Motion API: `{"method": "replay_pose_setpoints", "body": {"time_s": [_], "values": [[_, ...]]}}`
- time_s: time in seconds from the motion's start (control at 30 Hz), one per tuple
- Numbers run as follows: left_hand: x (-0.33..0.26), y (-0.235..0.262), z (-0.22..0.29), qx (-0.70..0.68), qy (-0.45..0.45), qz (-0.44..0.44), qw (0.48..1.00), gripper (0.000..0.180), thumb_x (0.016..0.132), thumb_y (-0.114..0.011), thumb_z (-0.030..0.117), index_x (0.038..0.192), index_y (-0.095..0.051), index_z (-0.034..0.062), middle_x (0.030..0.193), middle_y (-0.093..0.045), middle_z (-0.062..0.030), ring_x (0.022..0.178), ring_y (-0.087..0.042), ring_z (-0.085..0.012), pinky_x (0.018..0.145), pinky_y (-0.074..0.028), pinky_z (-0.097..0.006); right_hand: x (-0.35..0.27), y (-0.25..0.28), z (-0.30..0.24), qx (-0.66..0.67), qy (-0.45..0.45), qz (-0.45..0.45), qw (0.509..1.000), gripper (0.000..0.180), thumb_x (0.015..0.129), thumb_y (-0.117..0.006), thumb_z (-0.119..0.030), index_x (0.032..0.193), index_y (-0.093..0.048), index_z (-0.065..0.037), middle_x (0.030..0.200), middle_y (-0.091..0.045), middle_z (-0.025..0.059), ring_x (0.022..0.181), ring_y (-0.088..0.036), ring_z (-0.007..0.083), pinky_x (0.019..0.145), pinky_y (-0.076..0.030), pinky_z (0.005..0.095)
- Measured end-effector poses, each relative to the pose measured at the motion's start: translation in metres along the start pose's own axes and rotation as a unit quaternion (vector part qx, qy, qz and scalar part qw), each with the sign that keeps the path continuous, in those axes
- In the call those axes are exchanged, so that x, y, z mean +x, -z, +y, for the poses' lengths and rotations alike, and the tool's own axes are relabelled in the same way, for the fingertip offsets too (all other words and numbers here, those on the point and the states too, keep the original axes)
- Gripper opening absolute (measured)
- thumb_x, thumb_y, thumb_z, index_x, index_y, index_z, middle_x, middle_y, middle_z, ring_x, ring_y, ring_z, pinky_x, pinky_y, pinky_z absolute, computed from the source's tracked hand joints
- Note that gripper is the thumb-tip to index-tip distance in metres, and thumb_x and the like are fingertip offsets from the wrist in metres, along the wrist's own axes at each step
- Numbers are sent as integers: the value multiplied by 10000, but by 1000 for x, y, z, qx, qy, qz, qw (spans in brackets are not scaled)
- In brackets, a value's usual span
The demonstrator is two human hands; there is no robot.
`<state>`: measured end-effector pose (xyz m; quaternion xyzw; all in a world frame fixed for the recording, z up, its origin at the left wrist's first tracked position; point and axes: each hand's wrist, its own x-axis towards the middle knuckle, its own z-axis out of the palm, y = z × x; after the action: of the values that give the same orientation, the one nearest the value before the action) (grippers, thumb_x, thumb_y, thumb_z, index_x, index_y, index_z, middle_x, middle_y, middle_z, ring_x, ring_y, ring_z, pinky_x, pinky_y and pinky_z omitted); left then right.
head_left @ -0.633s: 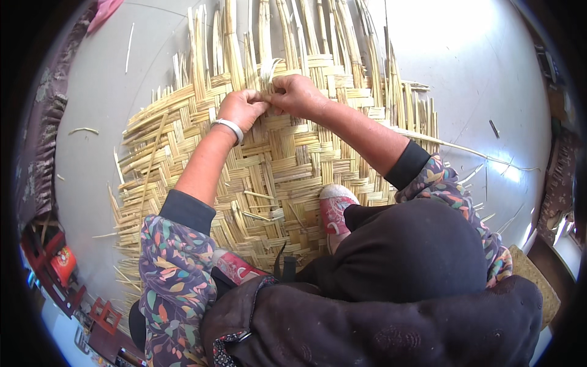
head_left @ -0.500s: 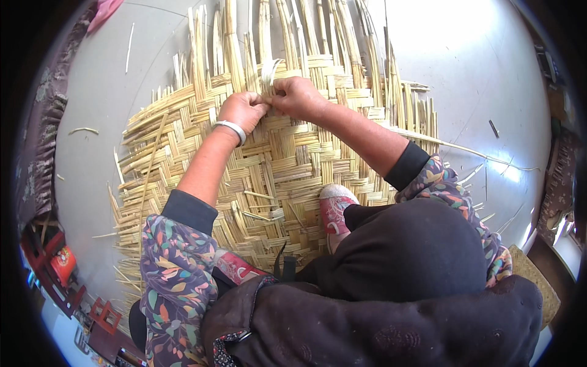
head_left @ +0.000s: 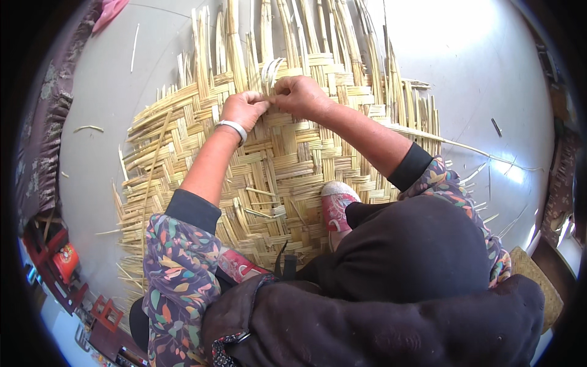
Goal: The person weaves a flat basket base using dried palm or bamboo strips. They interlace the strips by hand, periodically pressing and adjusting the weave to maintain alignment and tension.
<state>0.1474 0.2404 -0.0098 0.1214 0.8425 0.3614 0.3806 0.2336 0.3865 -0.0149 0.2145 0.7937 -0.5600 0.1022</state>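
Both my hands meet at the far part of a woven reed mat (head_left: 293, 153) lying on the floor. Bent pale reed strips (head_left: 269, 70) curve back over the weave, and their ends run down to my fingers. My left hand (head_left: 243, 110), with a white bangle (head_left: 233, 129) on its wrist, is pinched on the ends of these reed strips. Close beside it my right hand (head_left: 298, 96) is also closed in a pinch on the strips. The fingertips almost touch, and the exact grip is partly hidden. Beyond the hands, unwoven reeds (head_left: 287, 33) stick out from the mat's far edge.
My red shoes (head_left: 338, 205) rest on the mat. A long loose reed (head_left: 461, 145) reaches out to the right over the grey floor (head_left: 483, 79). Short scraps (head_left: 89, 128) lie at the left. Dark red wooden furniture (head_left: 104, 315) stands at the lower left, a woven seat (head_left: 532, 281) at the lower right.
The bent strips stand out as a rounder loop above my fingers. My hands have hardly moved; the whole view has shifted slightly.
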Motion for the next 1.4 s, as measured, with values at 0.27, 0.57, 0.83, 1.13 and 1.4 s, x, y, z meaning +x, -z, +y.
{"method": "replay_pose_setpoints", "body": {"time_s": [0.27, 0.57, 0.83, 1.13, 1.4], "values": [[5, -3, 2, 48, 31, -5, 998, 210, 761, -690, 179, 905, -678, 27, 779, -669, -68, 682, -587, -123, 671, -479, -270, 4, 3, -4, -23, 13, 37, 999, 139, 726, -651, -185, 779, -671, -58, 750, -658, 127, 685, -642, 240, 655, -516, 341], [-17, -8, 11, 188, -44, 8, 981, 151, 760, -654, 214, 783, -653, 64, 760, -638, -138, 659, -599, -276, 655, -477, -346, 2, -6, 5, -88, 16, 10, 996, 130, 751, -634, -164, 748, -645, -34, 614, -624, 84, 577, -615, 149, 548, -504, 295], [-63, -22, -1, 226, -38, 113, 967, 320, 809, -632, 367, 775, -524, 68, 722, -606, -113, 634, -588, -293, 583, -476, -386, -3, -2, 5, -3, -37, -2, 999, 163, 733, -640, -208, 767, -674, -51, 692, -649, 133, 643, -640, 247, 646, -516, 343], [-79, -37, 8, 413, -21, 16, 910, 339, 820, -583, 376, 831, -588, 37, 782, -634, -205, 715, -623, -378, 631, -500, -449, -18, 15, -6, -45, 25, 62, 997, 236, 830, -590, -238, 924, -645, -28, 842, -660, 128, 784, -638, 231, 730, -504, 336], [-76, -40, 10, 423, -55, 7, 904, 231, 790, -508, 241, 830, -605, 35, 778, -639, -207, 711, -627, -377, 650, -512, -453, 27, 13, 3, -278, 197, 118, 933, 490, 928, -396, -418, 1225, -473, -36, 1296, -460, 171, 1241, -400, 290, 1052, -283, 425]]}}
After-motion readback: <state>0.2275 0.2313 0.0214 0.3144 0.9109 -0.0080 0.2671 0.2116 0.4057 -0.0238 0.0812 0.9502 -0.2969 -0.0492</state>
